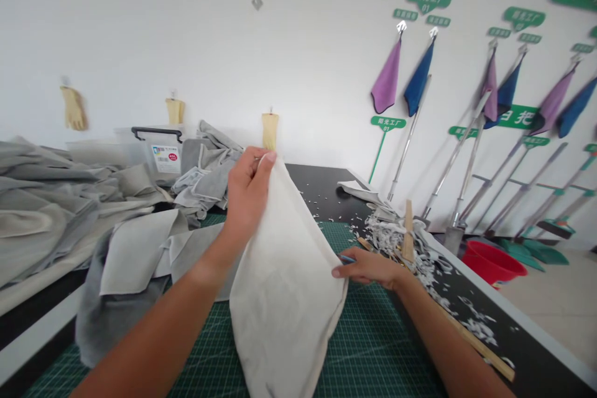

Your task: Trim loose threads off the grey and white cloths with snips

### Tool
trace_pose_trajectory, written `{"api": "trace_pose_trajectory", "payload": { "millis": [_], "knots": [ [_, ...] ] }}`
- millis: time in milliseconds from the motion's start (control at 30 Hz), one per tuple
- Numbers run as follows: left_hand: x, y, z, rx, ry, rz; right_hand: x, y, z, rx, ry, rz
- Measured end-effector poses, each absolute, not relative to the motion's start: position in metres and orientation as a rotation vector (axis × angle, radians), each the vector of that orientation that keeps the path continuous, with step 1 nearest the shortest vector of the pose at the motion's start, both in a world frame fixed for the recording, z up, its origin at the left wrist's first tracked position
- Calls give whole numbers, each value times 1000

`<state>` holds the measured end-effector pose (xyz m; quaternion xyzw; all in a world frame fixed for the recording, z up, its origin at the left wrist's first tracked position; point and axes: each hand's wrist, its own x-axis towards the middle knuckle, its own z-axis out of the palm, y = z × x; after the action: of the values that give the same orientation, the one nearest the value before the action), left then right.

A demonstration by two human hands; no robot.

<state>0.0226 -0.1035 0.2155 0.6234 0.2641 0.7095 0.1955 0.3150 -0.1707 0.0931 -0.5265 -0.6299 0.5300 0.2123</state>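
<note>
My left hand (247, 189) is raised above the table and pinches the top corner of a white cloth piece (284, 286), which hangs down to the green cutting mat (373, 348). My right hand (368, 267) grips the cloth's right edge lower down, fingers closed; a thin blue object, perhaps a pen (347, 259), shows at its fingertips. Grey cut fabric pieces (140, 249) lie on the mat just left of my left forearm.
A heap of grey fabric (46, 199) and a clear plastic bin (158, 149) fill the left. White cloth scraps (396, 236) and a wooden ruler (480, 348) lie along the right table edge. A red basin (492, 261), mops and hanging cloths stand by the wall.
</note>
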Motion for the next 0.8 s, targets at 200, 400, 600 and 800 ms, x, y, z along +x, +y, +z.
{"api": "trace_pose_trajectory", "payload": {
  "millis": [200, 400, 600, 800],
  "knots": [
    [-19, -127, 256, 1780, 717, 2210, 330, -175, 117, -1580, -1584, 1070],
    [-54, -143, 275, 1828, 753, 2271, 344, -188, 150, -1351, -1261, 880],
    [-80, -179, 291, 1901, 836, 2158, 340, -217, 185, -1024, -1092, 916],
    [-112, -193, 294, 1899, 1254, 1931, 328, -243, 202, -851, -952, 914]
  ]
}}
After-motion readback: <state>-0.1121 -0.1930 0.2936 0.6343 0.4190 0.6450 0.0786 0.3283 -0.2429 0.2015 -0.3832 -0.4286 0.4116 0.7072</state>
